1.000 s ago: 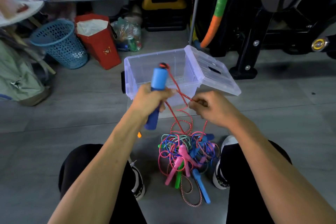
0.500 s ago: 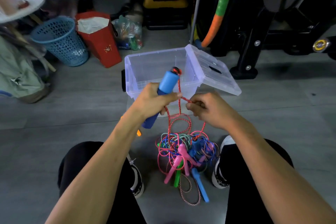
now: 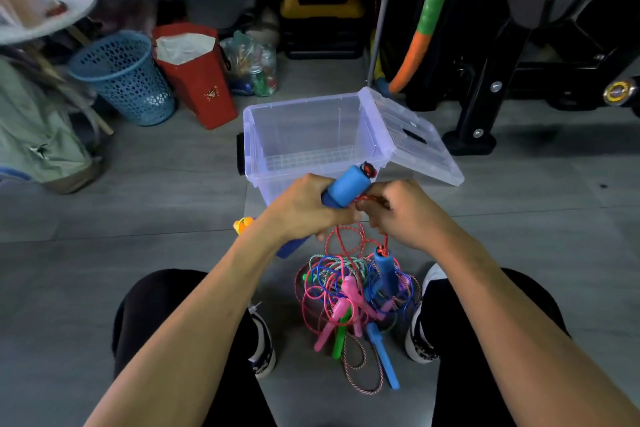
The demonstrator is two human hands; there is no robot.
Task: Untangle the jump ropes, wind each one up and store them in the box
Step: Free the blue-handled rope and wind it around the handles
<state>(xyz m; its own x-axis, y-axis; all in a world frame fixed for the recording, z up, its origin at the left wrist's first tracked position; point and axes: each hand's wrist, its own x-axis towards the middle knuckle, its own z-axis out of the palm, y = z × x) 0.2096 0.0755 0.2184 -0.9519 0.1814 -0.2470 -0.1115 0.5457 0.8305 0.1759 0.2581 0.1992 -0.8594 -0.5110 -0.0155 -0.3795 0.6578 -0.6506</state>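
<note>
My left hand (image 3: pixel 308 210) grips a blue foam jump-rope handle (image 3: pixel 344 185), tilted with its top toward the upper right. Its red-and-white cord (image 3: pixel 341 236) runs down from the handle. My right hand (image 3: pixel 398 210) pinches that cord right beside the handle. The cord's second blue handle (image 3: pixel 384 267) hangs just above the tangled pile (image 3: pixel 353 302) of pink, blue, green and red ropes on the floor between my feet. The clear plastic box (image 3: pixel 263 149) stands open and empty just beyond my hands, its lid (image 3: pixel 415 139) leaning off the right side.
A blue mesh basket (image 3: pixel 124 80) and a red paper bag (image 3: pixel 197 76) stand at the back left. Black exercise equipment (image 3: pixel 485 80) fills the back right. A small orange-yellow object (image 3: pixel 242 225) lies on the grey tiled floor by my left wrist.
The handle in my left hand tilted from upright toward the right and came lower. My right hand moved in close to it along the cord, and the second blue handle lifted out of the pile.
</note>
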